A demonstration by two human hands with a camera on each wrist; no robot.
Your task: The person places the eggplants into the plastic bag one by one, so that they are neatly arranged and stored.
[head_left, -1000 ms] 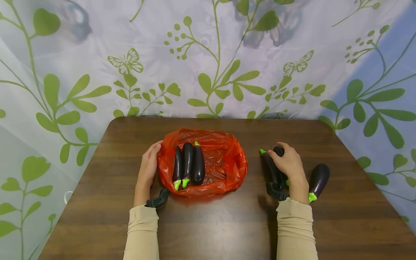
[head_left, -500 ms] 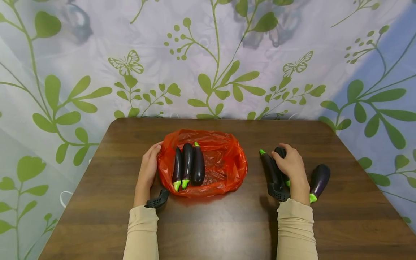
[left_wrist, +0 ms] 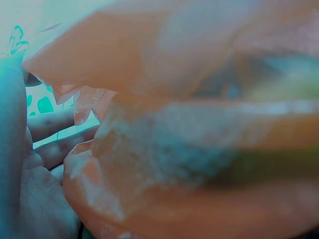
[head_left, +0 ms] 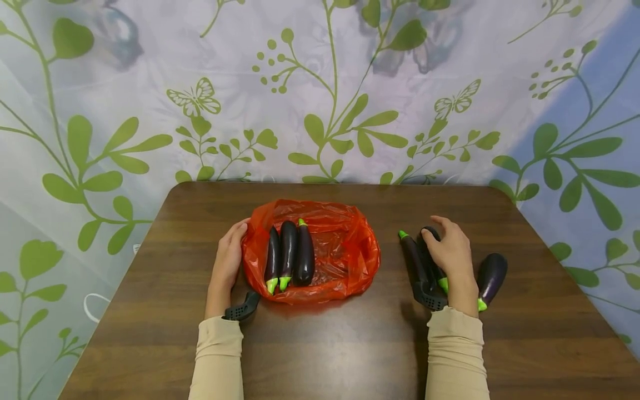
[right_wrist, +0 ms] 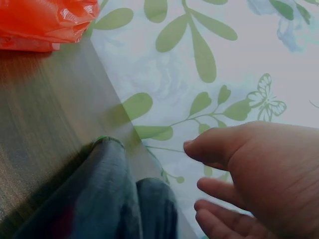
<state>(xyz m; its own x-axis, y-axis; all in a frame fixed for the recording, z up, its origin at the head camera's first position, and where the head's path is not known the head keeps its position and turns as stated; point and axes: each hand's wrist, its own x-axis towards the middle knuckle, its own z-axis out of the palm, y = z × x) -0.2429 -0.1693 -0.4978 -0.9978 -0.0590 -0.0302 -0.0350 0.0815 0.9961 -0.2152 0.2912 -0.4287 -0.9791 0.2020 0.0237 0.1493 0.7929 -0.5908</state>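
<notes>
My left hand (head_left: 228, 258) lies along the left side of an orange-red plastic bag (head_left: 367, 244), fingers fairly straight against it in the head view. The bag's mouth faces up, spread wide. Inside it three dark purple eggplants (head_left: 304, 255) with green stems lie side by side at the left. My right hand (head_left: 452, 250), thumb and fingers apart, is over two eggplants (head_left: 412, 255) right of the bag, partly covering one of them. In the right wrist view a gap shows between the right thumb and the eggplants (right_wrist: 107, 184). Another eggplant (head_left: 492, 274) lies right of that wrist.
The wooden table (head_left: 330, 350) ends in a rounded back edge against a leaf-patterned cloth (head_left: 320, 83). A white cord (head_left: 90, 305) loops beside the table's left edge. Each wrist wears a black strap mount (head_left: 242, 308).
My right hand's thumb and fingers have loosened and drawn slightly right, off the eggplant beneath, so more of it shows. My left hand and the bag have stayed put.
</notes>
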